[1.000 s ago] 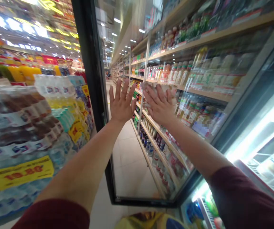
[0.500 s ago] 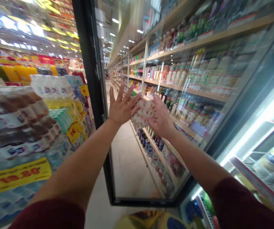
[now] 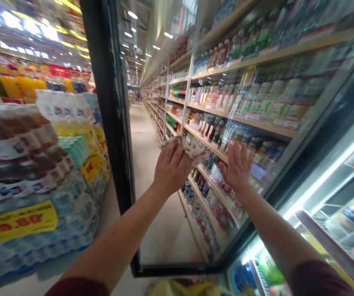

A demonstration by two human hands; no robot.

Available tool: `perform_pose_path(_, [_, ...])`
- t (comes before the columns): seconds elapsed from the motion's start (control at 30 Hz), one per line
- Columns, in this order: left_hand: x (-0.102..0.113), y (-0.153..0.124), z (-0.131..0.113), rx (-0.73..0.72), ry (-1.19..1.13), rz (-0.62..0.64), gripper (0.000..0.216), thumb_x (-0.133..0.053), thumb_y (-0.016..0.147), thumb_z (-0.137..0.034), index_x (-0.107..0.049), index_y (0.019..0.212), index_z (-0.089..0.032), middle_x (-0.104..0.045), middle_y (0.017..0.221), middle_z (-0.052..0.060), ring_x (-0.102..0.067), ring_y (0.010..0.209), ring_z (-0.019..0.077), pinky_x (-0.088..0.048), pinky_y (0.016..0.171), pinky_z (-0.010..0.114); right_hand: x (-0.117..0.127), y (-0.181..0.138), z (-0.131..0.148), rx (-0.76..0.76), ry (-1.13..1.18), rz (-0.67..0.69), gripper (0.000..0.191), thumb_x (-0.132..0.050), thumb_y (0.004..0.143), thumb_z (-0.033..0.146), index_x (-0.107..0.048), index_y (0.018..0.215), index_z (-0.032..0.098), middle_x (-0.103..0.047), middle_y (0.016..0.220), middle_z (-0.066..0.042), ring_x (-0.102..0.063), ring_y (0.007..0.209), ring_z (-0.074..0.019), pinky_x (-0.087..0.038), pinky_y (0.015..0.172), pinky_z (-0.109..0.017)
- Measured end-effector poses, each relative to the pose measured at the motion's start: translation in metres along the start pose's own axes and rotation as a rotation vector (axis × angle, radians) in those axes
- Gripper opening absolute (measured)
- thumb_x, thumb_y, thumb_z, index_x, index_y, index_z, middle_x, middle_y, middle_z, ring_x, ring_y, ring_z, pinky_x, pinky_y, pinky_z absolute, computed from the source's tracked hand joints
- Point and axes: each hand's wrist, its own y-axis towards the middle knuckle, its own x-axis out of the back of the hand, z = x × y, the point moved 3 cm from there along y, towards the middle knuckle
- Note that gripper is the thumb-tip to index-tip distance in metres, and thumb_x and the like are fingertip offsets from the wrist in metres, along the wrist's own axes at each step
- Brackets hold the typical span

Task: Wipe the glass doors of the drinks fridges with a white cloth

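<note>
Both hands at fridge glass door point(image 3: 161, 230).
L hand point(image 3: 171, 167) gripped patterned cloth point(image 3: 194, 150) vs. glass; R hand point(image 3: 237, 168) lay flat, fingers spread, just beside.

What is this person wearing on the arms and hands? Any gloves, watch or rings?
The left hand and right hand are bare: no gloves, and no watch or ring shows. The left sleeve and right sleeve are dark red, plain fabric, ending near the elbows and leaving the forearms uncovered.
</note>
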Motion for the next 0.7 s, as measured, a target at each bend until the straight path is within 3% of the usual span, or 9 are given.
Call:
perform_pose_path(0.1, [-0.006,0.004,-0.021,0.109,0.069,-0.044,0.039,-0.063,0.101,-0.037,-0.065,0.135,-0.02,-0.057,0.147,0.018,-0.038,0.15,0.0387,-0.033,0.122,0.057,0.003,0.0,-0.002,0.012,-0.009,-0.02,0.071,-0.037,0.104,0.057,-0.036,0.163,0.016,-0.036,0.165,-0.017,-0.023,0.16,-0.0327,-0.014,0.131,-0.057])
perform_pose_path(0.27, [-0.011,0.006,-0.016,0.278,0.132,-0.013,0.064,-0.057,0.103,-0.038,-0.038,0.163,-0.024,-0.03,0.168,0.012,-0.016,0.16,0.0343,-0.019,0.129,0.055,0.005,-0.003,-0.003,0.018,-0.027,-0.025,0.073,-0.04,0.103,0.056,-0.035,0.163,0.014,-0.035,0.165,-0.018,-0.023,0.16,-0.0333,-0.017,0.13,-0.058])
perform_pose_path(0.37, [-0.006,-0.033,-0.01,0.28,0.141,0.059,0.069,-0.057,0.103,-0.037,-0.032,0.165,-0.02,-0.025,0.169,0.012,-0.002,0.161,0.0338,-0.011,0.131,0.058,0.004,-0.004,-0.003,-0.002,0.005,0.001,0.073,-0.041,0.103,0.055,-0.034,0.164,0.015,-0.035,0.166,-0.018,-0.023,0.16,-0.0347,-0.016,0.129,-0.06])
perform_pose_path(0.47, [-0.001,-0.088,-0.005,0.228,0.143,0.121,0.07,-0.058,0.102,-0.032,-0.033,0.165,-0.017,-0.029,0.167,0.016,-0.003,0.16,0.0344,-0.009,0.131,0.058,0.005,-0.004,-0.001,-0.013,0.008,-0.007,0.072,-0.041,0.103,0.055,-0.036,0.163,0.016,-0.036,0.165,-0.017,-0.025,0.159,-0.0344,-0.016,0.13,-0.059])
perform_pose_path(0.53, [0.001,-0.107,0.004,0.184,0.129,0.144,0.068,-0.06,0.102,-0.031,-0.035,0.164,-0.021,-0.036,0.164,0.015,-0.008,0.16,0.0339,-0.012,0.132,0.058,0.005,-0.003,0.0,-0.008,-0.016,-0.015,0.071,-0.04,0.103,0.055,-0.036,0.163,0.016,-0.037,0.165,-0.017,-0.026,0.159,-0.0338,-0.016,0.13,-0.058])
perform_pose_path(0.6, [0.003,-0.103,0.019,0.216,0.112,0.14,0.069,-0.058,0.102,-0.033,-0.033,0.165,-0.022,-0.034,0.165,0.015,-0.01,0.16,0.0358,-0.013,0.131,0.061,0.005,-0.002,0.001,0.006,-0.035,-0.03,0.072,-0.04,0.104,0.054,-0.035,0.163,0.015,-0.037,0.165,-0.017,-0.026,0.159,-0.0333,-0.016,0.131,-0.057])
perform_pose_path(0.7, [0.006,-0.073,0.041,0.338,0.093,0.094,0.073,-0.052,0.104,-0.038,-0.023,0.168,-0.018,-0.022,0.169,0.017,-0.006,0.159,0.041,-0.013,0.128,0.068,0.004,-0.002,0.001,0.001,-0.023,-0.029,0.074,-0.042,0.104,0.055,-0.033,0.164,0.014,-0.036,0.165,-0.018,-0.024,0.16,-0.0335,-0.016,0.13,-0.058])
